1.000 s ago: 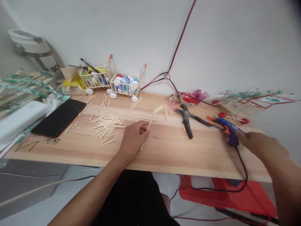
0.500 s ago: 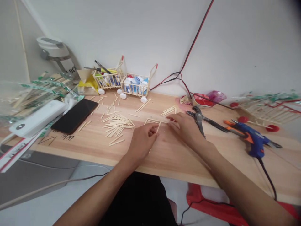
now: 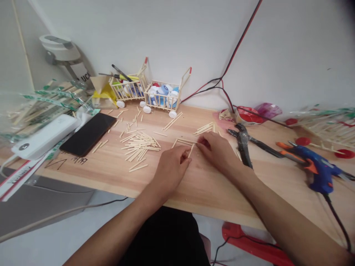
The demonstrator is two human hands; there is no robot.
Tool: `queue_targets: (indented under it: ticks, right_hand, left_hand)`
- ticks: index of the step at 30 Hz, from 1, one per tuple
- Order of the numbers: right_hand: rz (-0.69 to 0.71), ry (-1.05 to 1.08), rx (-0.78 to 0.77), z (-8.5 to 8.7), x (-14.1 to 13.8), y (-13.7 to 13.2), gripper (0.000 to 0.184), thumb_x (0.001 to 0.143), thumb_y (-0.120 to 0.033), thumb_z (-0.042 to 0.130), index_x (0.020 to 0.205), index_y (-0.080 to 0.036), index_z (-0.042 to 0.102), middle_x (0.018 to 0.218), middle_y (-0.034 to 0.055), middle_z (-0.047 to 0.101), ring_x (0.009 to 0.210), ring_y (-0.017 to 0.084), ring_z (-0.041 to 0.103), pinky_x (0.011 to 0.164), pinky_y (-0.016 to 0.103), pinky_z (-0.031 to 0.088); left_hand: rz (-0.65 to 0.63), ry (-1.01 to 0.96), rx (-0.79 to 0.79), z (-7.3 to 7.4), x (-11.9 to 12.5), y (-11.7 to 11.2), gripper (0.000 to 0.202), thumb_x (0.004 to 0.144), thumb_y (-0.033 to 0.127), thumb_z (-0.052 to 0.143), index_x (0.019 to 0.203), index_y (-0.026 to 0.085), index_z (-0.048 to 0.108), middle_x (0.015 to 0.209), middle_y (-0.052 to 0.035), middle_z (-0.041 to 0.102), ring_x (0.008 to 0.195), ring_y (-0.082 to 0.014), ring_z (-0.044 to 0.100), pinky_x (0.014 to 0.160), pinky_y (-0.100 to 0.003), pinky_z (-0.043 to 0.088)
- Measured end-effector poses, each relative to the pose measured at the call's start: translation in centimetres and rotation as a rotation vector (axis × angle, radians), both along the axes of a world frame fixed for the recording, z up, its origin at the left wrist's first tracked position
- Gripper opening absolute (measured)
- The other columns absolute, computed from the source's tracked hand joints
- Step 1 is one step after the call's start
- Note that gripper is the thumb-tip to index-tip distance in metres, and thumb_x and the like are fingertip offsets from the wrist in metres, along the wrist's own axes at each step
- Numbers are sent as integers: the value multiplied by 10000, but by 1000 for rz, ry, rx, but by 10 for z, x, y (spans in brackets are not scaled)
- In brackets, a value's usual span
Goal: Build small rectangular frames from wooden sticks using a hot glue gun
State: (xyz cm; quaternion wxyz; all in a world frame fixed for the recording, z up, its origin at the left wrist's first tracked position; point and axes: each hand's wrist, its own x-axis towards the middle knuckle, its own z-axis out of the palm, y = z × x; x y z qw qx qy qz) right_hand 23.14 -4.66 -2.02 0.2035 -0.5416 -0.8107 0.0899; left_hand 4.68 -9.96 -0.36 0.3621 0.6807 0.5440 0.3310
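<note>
A small rectangular frame of thin wooden sticks (image 3: 185, 140) lies on the wooden table in front of me. My left hand (image 3: 172, 168) is closed on its near right side, thumb and forefinger around a stick; the palm hides the frame's near left part. At the far right corner, my right hand (image 3: 216, 149) has its fingertips pinched together on the end of a stick. Left of my hands is a heap of short wooden sticks (image 3: 141, 145). A smaller bunch of sticks (image 3: 204, 128) lies just beyond my right hand.
Two stick-built carts (image 3: 160, 96) stand by the wall, the nearer holding bottle caps. A phone (image 3: 88, 135) and a white power bank (image 3: 46, 136) lie left. Pliers (image 3: 244, 146), a blue glue gun (image 3: 318, 166) with its cable, and a red-wheeled stick cart (image 3: 321, 142) are at right.
My right hand has come down and left onto the frame's corner, its fingers drawing together. My left hand keeps its hold. The whole view has shifted slightly.
</note>
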Motion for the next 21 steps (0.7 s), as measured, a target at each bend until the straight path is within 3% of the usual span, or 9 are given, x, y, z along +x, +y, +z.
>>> queue_targets:
  ticks: [9,21]
  right_hand:
    - [-29,90,-65,7,-1,-4,52,808,-189,533,785,-196,579,769,42,624,713,181,547,642,291,381]
    - [-56,121,1,6,-1,-4,55,805,-181,547,780,-186,596,745,28,631,673,155,547,606,267,360]
  left_hand:
    - [35,11,5,0,3,1,342,764,118,617,1090,198,683,882,-19,728,784,-155,650,825,-301,505]
    - [46,27,5,0,2,4,347,759,94,585,1073,196,691,883,-14,729,786,-154,654,818,-297,504]
